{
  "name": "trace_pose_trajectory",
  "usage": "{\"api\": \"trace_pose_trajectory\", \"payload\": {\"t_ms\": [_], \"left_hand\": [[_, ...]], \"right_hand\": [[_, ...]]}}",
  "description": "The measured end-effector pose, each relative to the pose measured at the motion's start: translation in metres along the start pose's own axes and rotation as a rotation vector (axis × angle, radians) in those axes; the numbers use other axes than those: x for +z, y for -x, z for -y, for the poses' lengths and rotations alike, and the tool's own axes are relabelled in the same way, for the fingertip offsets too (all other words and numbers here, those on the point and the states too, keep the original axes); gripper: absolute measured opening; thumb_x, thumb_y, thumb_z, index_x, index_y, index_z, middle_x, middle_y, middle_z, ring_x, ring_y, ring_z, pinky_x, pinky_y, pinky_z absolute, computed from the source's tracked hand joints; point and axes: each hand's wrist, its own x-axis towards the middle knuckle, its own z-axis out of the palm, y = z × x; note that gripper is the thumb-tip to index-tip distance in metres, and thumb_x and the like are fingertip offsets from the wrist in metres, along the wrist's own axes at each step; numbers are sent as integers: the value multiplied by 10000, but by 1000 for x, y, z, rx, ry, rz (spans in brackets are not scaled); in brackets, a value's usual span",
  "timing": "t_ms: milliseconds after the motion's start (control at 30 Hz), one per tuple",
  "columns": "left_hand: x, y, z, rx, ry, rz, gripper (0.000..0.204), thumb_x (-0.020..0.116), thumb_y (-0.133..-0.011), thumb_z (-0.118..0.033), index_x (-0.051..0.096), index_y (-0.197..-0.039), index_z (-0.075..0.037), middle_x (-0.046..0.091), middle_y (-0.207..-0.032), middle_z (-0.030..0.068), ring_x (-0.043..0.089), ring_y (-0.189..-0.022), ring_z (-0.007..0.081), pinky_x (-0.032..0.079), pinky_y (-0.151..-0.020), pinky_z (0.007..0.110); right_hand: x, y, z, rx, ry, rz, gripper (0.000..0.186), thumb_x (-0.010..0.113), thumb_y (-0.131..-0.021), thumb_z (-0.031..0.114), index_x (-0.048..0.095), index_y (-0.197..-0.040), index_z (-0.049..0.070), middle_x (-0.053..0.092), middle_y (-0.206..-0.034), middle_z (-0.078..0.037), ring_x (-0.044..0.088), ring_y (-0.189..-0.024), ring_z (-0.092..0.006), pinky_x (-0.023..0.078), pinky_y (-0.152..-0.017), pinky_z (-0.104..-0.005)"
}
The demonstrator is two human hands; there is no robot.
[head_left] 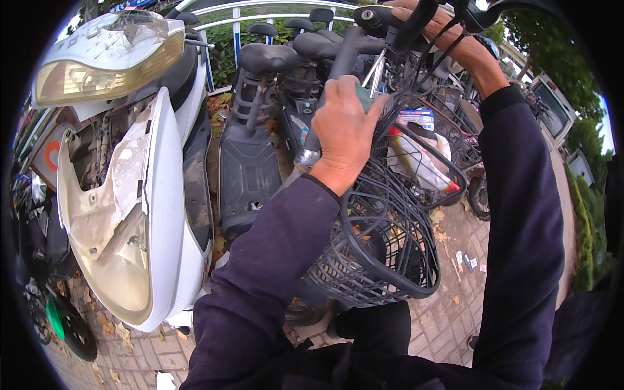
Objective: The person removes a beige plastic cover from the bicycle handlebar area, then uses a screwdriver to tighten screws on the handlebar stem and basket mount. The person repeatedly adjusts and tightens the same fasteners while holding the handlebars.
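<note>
My left hand (340, 130) grips a small green object (363, 96), perhaps a cloth, against the dark steering stem (338, 65) of a parked bike. My right hand (442, 32) is at the top of the handlebar (416, 29), beside a black housing (374, 19) with a round lock; its fingers are curled there, partly hidden by the bar and cables. Black cables (390, 114) loop down from the bar. Below my left hand hangs a black basket (383, 260).
A broken white scooter (166, 227) fills the left side. Several scooters with black seats (266, 58) line a white railing (237, 26). Another basket (458, 182) holds packets (416, 156). Leaves and scraps lie on brick paving (455, 318). A small vehicle (546, 107) stands at far right.
</note>
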Motion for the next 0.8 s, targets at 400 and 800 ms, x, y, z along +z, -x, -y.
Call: {"api": "trace_pose_trajectory", "payload": {"t_ms": [400, 800], "left_hand": [[-25, -14, 2, -966, 1547, 612, 399, 689, -1007, -359, 585, -1178, -14, 602, -1015, 98, 571, -771, 137, 365, -488, 205], [-1, -13, 0, -148, 130, 181, 282, 746, -917, -255, 643, -1073, -45, 662, -955, 125, 662, -672, 270, 498, -553, 382]], "right_hand": [[-4, -3, -9, 5, -36, 25, 275, 638, -1039, 289, 723, -1134, 45, 655, -897, 31, 563, -802, -76, 452, -685, -265], [2, 9, -1, 28, -128, -31, 316, 647, -1043, 323, 723, -1160, 39, 680, -956, 21, 583, -878, -82, 487, -759, -260]]}}
